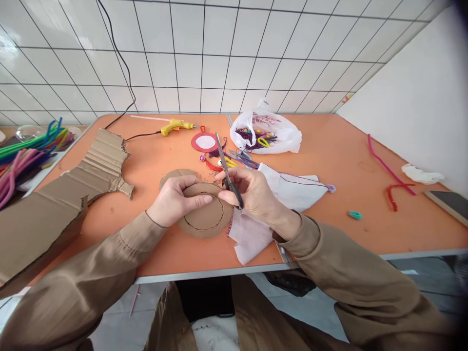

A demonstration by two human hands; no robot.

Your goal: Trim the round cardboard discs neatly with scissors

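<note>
My left hand [176, 199] grips a round cardboard disc [206, 231] by its upper left edge, thumb lying on its face. A dark, rough circular cut line runs inside the disc's rim. In my right hand [252, 190] is a pair of scissors [228, 178] with black handles, blades pointing up and away, just right of the disc. Behind my left hand a second cardboard round [175, 174] lies partly hidden. White fabric [252, 239] with dark stitched edging spreads under and beyond my right wrist.
A yellow glue gun [177, 126] trails its cord at the back. Near it are a red-rimmed round piece [204, 142] and a white plastic bag [285, 134] of cords. Torn cardboard [54, 209] covers the left; pipe cleaners [29, 156] lie beyond. A phone-like object [448, 204] rests right.
</note>
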